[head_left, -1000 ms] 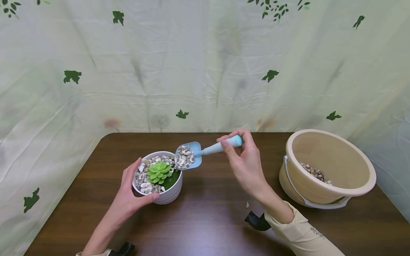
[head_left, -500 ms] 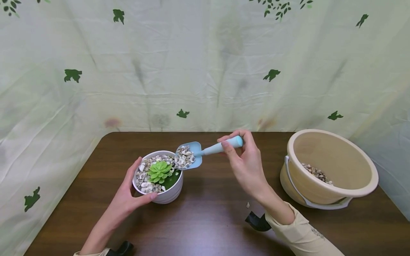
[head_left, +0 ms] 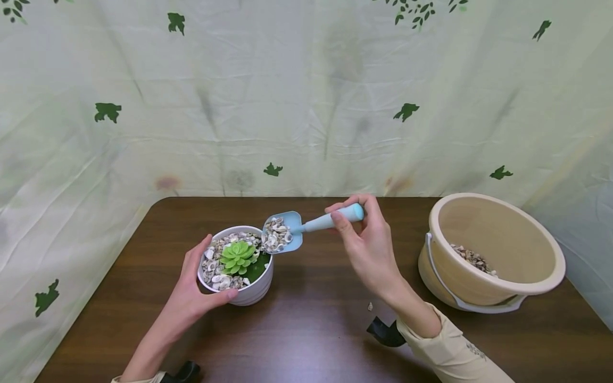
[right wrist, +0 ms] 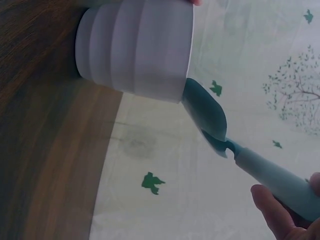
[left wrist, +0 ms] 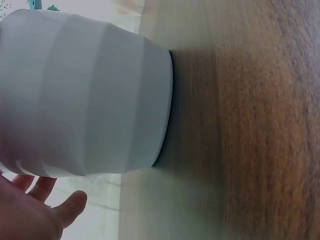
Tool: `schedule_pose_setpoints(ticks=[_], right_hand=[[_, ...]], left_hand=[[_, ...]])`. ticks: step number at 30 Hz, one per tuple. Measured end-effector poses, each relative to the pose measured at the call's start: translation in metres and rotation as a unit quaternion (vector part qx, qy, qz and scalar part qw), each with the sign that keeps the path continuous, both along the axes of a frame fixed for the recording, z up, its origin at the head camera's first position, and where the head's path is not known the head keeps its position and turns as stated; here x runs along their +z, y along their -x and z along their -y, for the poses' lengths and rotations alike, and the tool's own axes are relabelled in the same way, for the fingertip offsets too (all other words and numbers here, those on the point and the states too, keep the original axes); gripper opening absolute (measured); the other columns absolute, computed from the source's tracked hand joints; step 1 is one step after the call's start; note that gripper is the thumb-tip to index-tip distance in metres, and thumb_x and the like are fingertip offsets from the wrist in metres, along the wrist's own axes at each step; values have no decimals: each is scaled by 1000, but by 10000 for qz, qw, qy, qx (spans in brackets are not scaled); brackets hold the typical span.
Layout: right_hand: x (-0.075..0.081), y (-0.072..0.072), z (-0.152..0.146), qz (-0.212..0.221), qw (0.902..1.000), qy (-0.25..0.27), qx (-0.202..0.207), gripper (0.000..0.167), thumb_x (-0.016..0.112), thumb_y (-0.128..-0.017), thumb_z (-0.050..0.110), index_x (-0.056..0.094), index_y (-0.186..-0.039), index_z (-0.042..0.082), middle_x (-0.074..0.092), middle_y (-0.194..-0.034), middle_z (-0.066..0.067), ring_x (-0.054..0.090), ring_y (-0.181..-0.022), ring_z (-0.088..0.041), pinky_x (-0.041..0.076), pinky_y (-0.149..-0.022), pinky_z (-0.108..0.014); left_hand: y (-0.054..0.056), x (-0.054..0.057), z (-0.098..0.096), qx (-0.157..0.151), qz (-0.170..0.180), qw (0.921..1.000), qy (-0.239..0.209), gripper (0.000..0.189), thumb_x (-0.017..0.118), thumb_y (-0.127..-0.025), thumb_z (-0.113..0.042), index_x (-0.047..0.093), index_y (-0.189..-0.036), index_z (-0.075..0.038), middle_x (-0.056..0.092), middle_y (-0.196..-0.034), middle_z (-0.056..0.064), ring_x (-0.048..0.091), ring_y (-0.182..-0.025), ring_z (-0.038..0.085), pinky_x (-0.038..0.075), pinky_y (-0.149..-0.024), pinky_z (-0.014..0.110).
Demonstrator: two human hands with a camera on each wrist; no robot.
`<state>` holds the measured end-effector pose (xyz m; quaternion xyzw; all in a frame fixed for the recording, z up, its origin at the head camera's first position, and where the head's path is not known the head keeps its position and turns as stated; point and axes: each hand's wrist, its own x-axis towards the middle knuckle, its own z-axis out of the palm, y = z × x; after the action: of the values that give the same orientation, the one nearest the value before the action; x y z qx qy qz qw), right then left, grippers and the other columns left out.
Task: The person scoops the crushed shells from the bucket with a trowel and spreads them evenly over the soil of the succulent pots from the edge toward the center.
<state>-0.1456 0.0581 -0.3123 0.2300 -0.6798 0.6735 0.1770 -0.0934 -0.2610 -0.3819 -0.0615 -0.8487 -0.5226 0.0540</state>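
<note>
your left hand (head_left: 190, 288) gripping one ridged pot (head_left: 258, 291), one rosette succulent (head_left: 237, 257) beside that grip, your right hand (head_left: 369, 247) pinching one smooth blue trowel (head_left: 315, 223)

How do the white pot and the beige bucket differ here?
The bucket is larger than the pot. The bucket has a carrying handle; the pot shows none. The pot holds a green succulent and shell-like pieces; in the bucket only such pieces show. Both are round, open-topped and stand on the table.

From here, the left hand (head_left: 189, 292) curves in a wide, cupping hold. The right hand (head_left: 370, 249), raised, pinches.
</note>
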Motion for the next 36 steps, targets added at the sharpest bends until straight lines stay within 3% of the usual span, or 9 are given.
schedule_pose_setpoints(ticks=[6, 11, 21, 28, 36], right_hand=[[0, -1, 2, -34, 10000, -4, -52, 23, 64, -94, 6, 48, -109, 0, 70, -104, -9, 66, -91, -25, 55, -80, -37], [-1, -3, 4, -53, 10000, -37, -75, 24, 64, -94, 5, 48, -110, 0, 70, -104, -9, 66, -92, -25, 56, -79, -35], [-5, -2, 7, -115, 9999, 37, -44, 24, 63, -95, 7, 47, -111, 1, 69, -105, -9, 65, -94, -25, 55, -80, -36], [10, -12, 15, -104, 9996, -126, -217, 21, 61, -95, -1, 44, -108, -5, 69, -105, -13, 63, -93, -33, 55, -80, -34], [13, -12, 20, -136, 9995, -176, -231, 21, 60, -95, -3, 44, -107, -7, 68, -105, -14, 63, -91, -33, 55, -79, -33]], left_hand=[[-1, 1, 3, -246, 218, 9987, -386, 104, 80, -78, -11, 16, -157, -36, 14, -160, 2, 19, -141, 26, 21, -106, 31], [-1, -1, 5, -343, 186, 9979, -523, 101, 78, -80, -9, 17, -156, -35, 16, -160, 3, 22, -140, 26, 23, -99, 14], [-1, 1, 3, -165, 180, 9995, -179, 108, 83, -75, -13, 15, -156, -36, 21, -154, 4, 28, -134, 24, 26, -96, 16], [0, 1, 4, -227, 144, 9996, -28, 109, 83, -75, -14, 14, -157, -36, 20, -154, 4, 28, -134, 26, 26, -97, 20], [-1, 1, 4, -204, 201, 9996, -17, 108, 83, -76, -15, 14, -156, -38, 20, -154, 4, 28, -134, 26, 27, -97, 21]])
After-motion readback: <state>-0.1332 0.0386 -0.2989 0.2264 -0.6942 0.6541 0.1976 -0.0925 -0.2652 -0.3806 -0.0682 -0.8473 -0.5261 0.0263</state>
